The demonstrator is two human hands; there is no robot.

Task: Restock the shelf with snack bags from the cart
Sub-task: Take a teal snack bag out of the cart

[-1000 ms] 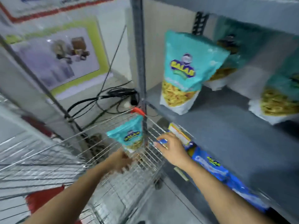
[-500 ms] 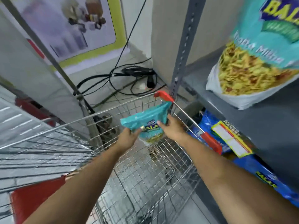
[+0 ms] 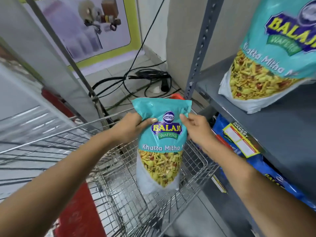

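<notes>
A teal Balaji Khatta Mitha snack bag (image 3: 160, 147) hangs upright above the wire cart (image 3: 119, 194). My left hand (image 3: 130, 127) grips its upper left edge and my right hand (image 3: 196, 129) grips its upper right edge. To the right is the grey metal shelf (image 3: 282, 120), where another teal snack bag (image 3: 266, 65) of the same kind stands upright. Blue snack bags (image 3: 273, 177) lie on the shelf level below.
The shelf's perforated grey upright (image 3: 198, 53) stands just behind the held bag. Black cables (image 3: 145, 79) lie coiled on the tiled floor beyond the cart. A yellow price tag (image 3: 239, 139) hangs on the shelf edge. A poster (image 3: 82, 28) leans on the wall.
The bag has come up out of the cart and turned upright facing me. My right hand joined the left on it. The view has moved closer to the shelf.
</notes>
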